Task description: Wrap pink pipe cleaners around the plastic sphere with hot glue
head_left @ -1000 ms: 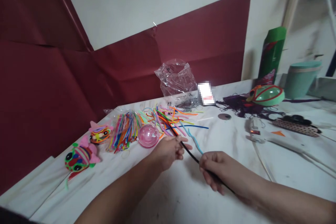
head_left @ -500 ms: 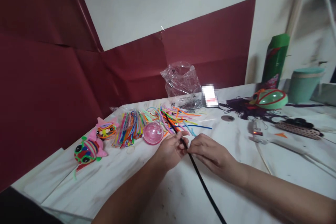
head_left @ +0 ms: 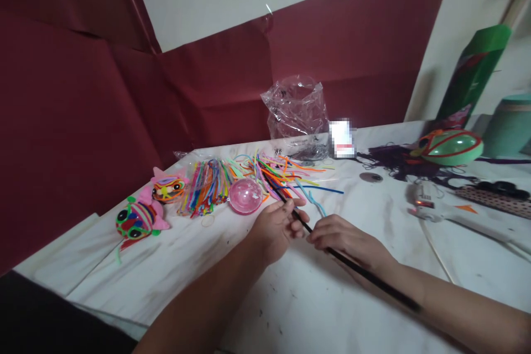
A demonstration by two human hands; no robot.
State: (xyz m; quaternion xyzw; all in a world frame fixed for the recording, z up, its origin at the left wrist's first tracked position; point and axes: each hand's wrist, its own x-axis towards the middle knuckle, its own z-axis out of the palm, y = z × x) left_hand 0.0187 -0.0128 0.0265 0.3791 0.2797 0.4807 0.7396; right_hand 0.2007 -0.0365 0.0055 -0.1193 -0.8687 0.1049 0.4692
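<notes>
A long black pipe cleaner (head_left: 373, 277) runs slantwise between my hands, its near end blurred over my right forearm. My left hand (head_left: 277, 228) pinches it toward its far part, fingers curled. Close beside it, my right hand (head_left: 352, 242) has its fingers closed around the same stem. Just left of my left hand lies a pink clear plastic half-ball (head_left: 245, 197). Beyond the hands spread loose coloured pipe cleaners (head_left: 286, 172), next to a bagged bundle of more pipe cleaners (head_left: 207, 188).
Two decorated fish figures (head_left: 139, 220) sit at left. At the back stand a clear plastic bag (head_left: 296, 113) and a blurred-out white object (head_left: 342, 138). On the right are a glue gun (head_left: 440, 211), a green ball figure (head_left: 454, 147), purple threads (head_left: 394, 161) and a mint container (head_left: 508, 127).
The near end of the black pipe cleaner has swung to the right, from the table's front to over my right forearm. The view has shifted, tilting slightly down.
</notes>
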